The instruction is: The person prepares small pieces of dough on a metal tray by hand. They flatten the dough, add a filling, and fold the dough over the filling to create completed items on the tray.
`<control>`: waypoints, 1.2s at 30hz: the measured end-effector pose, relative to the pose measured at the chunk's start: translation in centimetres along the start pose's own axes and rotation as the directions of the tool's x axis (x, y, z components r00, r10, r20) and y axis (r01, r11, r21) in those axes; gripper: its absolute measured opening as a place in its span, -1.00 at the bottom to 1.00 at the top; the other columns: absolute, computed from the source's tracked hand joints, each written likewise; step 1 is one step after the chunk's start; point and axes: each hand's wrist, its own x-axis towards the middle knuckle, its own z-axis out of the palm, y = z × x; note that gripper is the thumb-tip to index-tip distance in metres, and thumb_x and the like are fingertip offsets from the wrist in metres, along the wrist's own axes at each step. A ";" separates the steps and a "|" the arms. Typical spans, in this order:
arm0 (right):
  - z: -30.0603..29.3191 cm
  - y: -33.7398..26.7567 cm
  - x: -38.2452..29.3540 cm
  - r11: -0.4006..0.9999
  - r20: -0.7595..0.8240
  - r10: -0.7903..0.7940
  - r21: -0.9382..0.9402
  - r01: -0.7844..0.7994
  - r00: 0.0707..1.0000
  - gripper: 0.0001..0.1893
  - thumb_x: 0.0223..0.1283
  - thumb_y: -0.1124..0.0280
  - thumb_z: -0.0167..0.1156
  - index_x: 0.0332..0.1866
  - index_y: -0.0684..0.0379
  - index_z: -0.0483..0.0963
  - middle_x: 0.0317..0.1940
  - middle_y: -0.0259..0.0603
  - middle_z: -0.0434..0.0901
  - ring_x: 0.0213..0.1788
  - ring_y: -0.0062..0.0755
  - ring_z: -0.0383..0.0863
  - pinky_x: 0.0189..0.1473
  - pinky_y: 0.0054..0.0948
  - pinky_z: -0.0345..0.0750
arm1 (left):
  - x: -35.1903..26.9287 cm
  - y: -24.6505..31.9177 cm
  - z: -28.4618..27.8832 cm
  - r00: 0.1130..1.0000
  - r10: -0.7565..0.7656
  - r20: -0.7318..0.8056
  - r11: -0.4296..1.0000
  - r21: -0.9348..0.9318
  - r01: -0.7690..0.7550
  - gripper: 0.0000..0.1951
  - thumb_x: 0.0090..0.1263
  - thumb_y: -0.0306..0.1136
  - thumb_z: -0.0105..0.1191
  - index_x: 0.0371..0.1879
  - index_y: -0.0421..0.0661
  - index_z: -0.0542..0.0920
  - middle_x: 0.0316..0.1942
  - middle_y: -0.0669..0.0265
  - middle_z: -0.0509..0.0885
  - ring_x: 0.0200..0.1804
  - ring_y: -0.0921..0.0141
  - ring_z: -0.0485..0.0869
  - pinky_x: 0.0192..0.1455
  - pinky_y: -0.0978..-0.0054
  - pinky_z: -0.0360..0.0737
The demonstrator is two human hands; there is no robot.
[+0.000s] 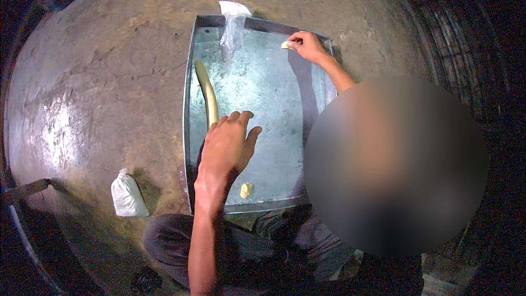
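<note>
In front of me lies a shallow metal tray (267, 139) with raised sides. Along its left side runs a long, slightly curved, pale yellow roll (206, 90) that looks like dough; its near end is hidden under my left hand. My left hand (228, 144) is palm down over the roll, thumb apart from the fingers; whether it touches the roll I cannot tell. Near the tray's far right corner my right hand (306, 47) pinches a small pale piece (286, 45) between thumb and fingers. Another small yellow lump (246, 190) sits near the tray's front edge.
A clear plastic bag with white contents (235, 9) hangs over the tray's far rim. On the concrete floor (123, 90) to the left stands a tied bag of white material (128, 195). My folded legs (172, 236) are close to the near rim. A blurred disc hides the right side.
</note>
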 end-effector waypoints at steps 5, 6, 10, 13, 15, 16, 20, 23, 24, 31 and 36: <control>-0.2 -0.7 -0.8 0.986 -0.111 -0.065 -0.158 0.047 0.992 -0.81 0.25 0.42 0.32 -0.06 0.17 0.68 -0.20 -0.15 0.69 -0.16 -0.30 0.68 -0.02 -0.34 0.58 | -0.1 0.1 -0.3 1.000 -0.006 0.024 1.000 0.003 0.006 -0.67 0.44 -0.20 0.16 0.06 -0.13 0.62 -0.07 0.08 0.73 -0.01 0.08 0.71 0.08 0.16 0.62; -0.2 -0.4 -1.0 0.980 -0.176 -0.100 -0.185 0.067 0.979 -0.80 0.24 0.39 0.32 -0.06 0.15 0.68 -0.18 -0.13 0.69 -0.11 -0.23 0.67 0.01 -0.30 0.57 | 0.0 0.1 -0.2 1.000 -0.006 0.022 1.000 0.007 0.005 -0.67 0.44 -0.20 0.17 0.06 -0.13 0.62 -0.07 0.08 0.73 -0.02 0.08 0.71 0.08 0.16 0.63; -1.1 -0.7 -3.3 0.975 -0.443 -0.187 -0.192 0.111 0.877 -0.81 0.26 0.35 0.29 -0.08 0.13 0.66 -0.13 -0.08 0.69 0.00 -0.09 0.65 0.10 -0.23 0.53 | 0.0 0.3 -0.3 0.999 -0.027 0.037 0.999 -0.037 0.028 -0.68 0.45 -0.22 0.14 0.05 -0.16 0.61 -0.07 0.05 0.71 0.01 0.06 0.68 0.13 0.15 0.58; -2.1 -4.8 -9.2 0.992 -0.576 -0.112 -0.017 0.125 0.810 -0.83 0.28 0.37 0.28 -0.11 0.18 0.65 -0.17 -0.07 0.68 -0.03 -0.08 0.65 0.08 -0.23 0.53 | 0.0 0.3 -0.1 0.999 -0.029 0.018 0.999 -0.031 0.030 -0.68 0.44 -0.23 0.15 0.05 -0.15 0.62 -0.07 0.05 0.72 0.00 0.05 0.69 0.12 0.16 0.58; -0.9 -7.0 -14.0 0.990 -0.595 -0.069 0.059 0.129 0.801 -0.86 0.28 0.40 0.26 -0.16 0.21 0.63 -0.22 -0.06 0.67 -0.06 -0.06 0.65 0.05 -0.23 0.53 | -0.1 -0.3 0.1 1.000 -0.027 -0.001 1.000 0.001 0.027 -0.67 0.41 -0.23 0.19 0.07 -0.11 0.63 -0.06 0.07 0.74 -0.06 0.06 0.73 0.04 0.17 0.64; -0.4 -7.5 -16.6 0.992 -0.570 -0.097 0.011 0.126 0.816 -0.88 0.27 0.42 0.26 -0.17 0.19 0.64 -0.23 -0.08 0.65 -0.10 -0.06 0.63 0.02 -0.20 0.53 | -0.1 -0.5 0.6 0.998 0.043 -0.046 0.999 0.019 -0.042 -0.69 0.40 -0.26 0.21 0.06 -0.09 0.64 -0.05 0.09 0.73 -0.15 0.05 0.72 0.00 0.20 0.65; 2.6 -8.4 -23.6 0.998 -0.416 0.064 0.043 -0.050 0.907 -0.87 0.26 0.49 0.24 -0.15 0.20 0.66 -0.23 -0.09 0.62 -0.06 -0.05 0.61 0.02 -0.22 0.52 | 0.2 1.4 0.9 0.999 0.010 -0.044 0.999 0.033 -0.008 -0.75 0.44 -0.31 0.14 0.01 -0.11 0.64 -0.06 0.15 0.67 0.04 0.09 0.62 0.14 0.17 0.54; 4.9 -8.2 -25.7 0.995 -0.322 0.042 0.094 -0.013 0.946 -0.87 0.19 0.48 0.27 -0.18 0.25 0.63 -0.21 -0.06 0.62 -0.06 0.01 0.58 0.03 -0.16 0.51 | 1.3 1.2 3.4 0.970 0.156 -0.188 0.987 0.060 -0.148 -0.77 0.40 -0.37 0.16 -0.01 -0.10 0.64 -0.07 0.16 0.67 0.03 0.10 0.62 0.13 0.18 0.53; 5.4 -9.0 -26.3 0.991 -0.282 0.037 0.133 0.001 0.959 -0.85 0.18 0.48 0.28 -0.16 0.24 0.63 -0.21 -0.06 0.61 -0.06 0.01 0.58 0.02 -0.15 0.51 | 2.0 0.7 4.5 0.952 0.192 -0.240 0.981 0.084 -0.177 -0.78 0.37 -0.40 0.18 -0.04 -0.10 0.65 -0.09 0.17 0.67 0.01 0.10 0.61 0.11 0.18 0.53; 6.8 -12.8 -28.0 0.969 -0.142 -0.058 0.229 0.090 0.988 -0.82 0.29 0.38 0.22 -0.10 0.21 0.64 -0.22 -0.07 0.63 -0.09 0.00 0.55 0.03 -0.12 0.49 | 17.3 2.6 8.8 0.858 0.324 -0.400 0.945 0.174 -0.276 -0.68 0.26 -0.29 0.32 -0.06 -0.12 0.63 -0.11 0.15 0.67 -0.05 0.11 0.64 0.04 0.18 0.56; 6.9 -12.6 -27.5 0.937 -0.141 -0.109 0.315 0.149 0.984 -0.76 0.28 0.31 0.18 -0.03 0.16 0.60 -0.19 -0.09 0.58 -0.05 -0.04 0.53 0.01 -0.07 0.44 | 23.0 1.5 12.0 0.859 0.318 -0.401 0.912 0.376 -0.163 -0.57 0.25 -0.12 0.34 0.01 -0.08 0.60 -0.02 0.20 0.60 0.08 0.13 0.56 0.14 0.17 0.49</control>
